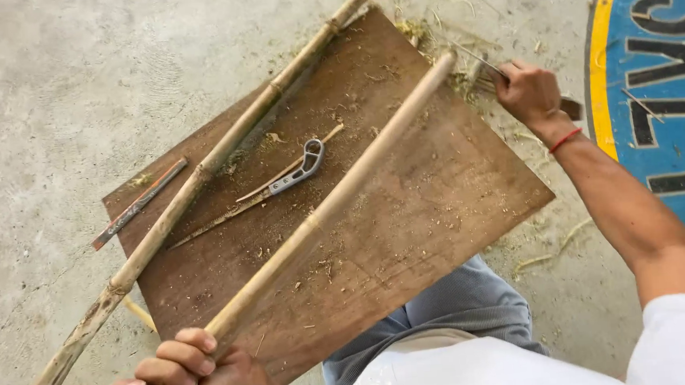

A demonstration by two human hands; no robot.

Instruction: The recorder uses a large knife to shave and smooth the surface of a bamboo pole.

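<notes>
- A peeled bamboo pole (335,201) slants across a brown wooden board (439,210) on the concrete floor (50,83).
- The left hand (191,376), partly cut off below the board, is clenched round the pole's near end.
- Beyond the board's far edge, the right hand (528,92) grips a knife (494,76), its blade mostly hidden against the pole's tip.
- A second, rougher bamboo pole (191,186) crosses the board's left side, both ends out of frame.

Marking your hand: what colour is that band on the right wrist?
Red, a thin wristband; head view shows it best.
</notes>
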